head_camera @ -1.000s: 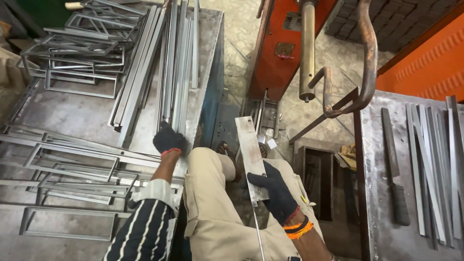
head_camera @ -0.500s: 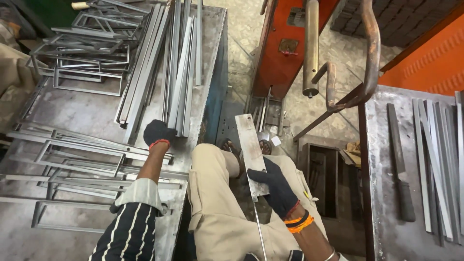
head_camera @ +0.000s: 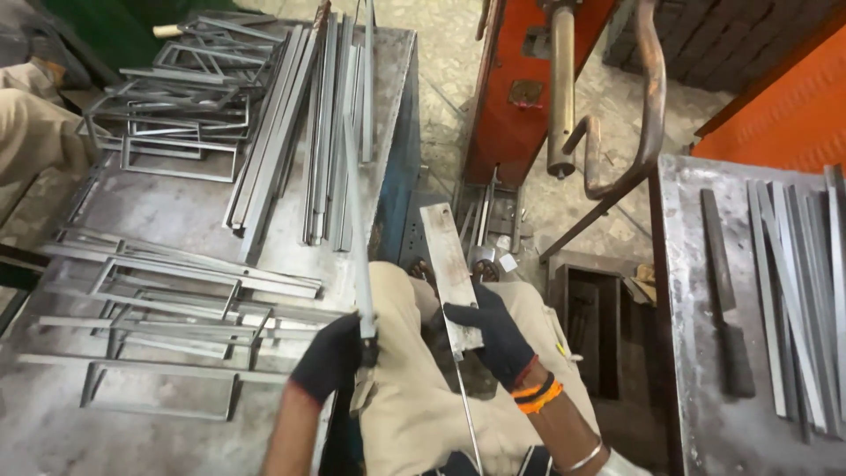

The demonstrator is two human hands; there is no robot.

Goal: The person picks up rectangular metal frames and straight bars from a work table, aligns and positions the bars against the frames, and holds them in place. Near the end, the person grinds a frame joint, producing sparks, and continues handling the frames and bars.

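Note:
My left hand [head_camera: 330, 355], in a black glove, grips the near end of a long thin metal strip [head_camera: 356, 211] that runs away from me over the right edge of the steel table [head_camera: 167, 220]. My right hand [head_camera: 493, 333], also gloved in black with orange bands at the wrist, holds a flat grey metal plate [head_camera: 448, 269] upright over my lap, with a thin rod [head_camera: 467, 410] hanging below it. My knees in beige trousers [head_camera: 414, 397] sit between the two hands.
Several loose strips [head_camera: 291, 141] and welded rectangular frames [head_camera: 167, 291] cover the table. An orange machine [head_camera: 520, 79] with a vertical rod [head_camera: 561, 88] and bent lever [head_camera: 648, 106] stands ahead. A second table [head_camera: 705, 405] on the right carries more strips. A person's beige sleeve [head_camera: 35, 123] shows at far left.
My left hand has pulled back from the pile of strips toward my lap, drawing one long strip with it. My right hand keeps the plate in about the same place.

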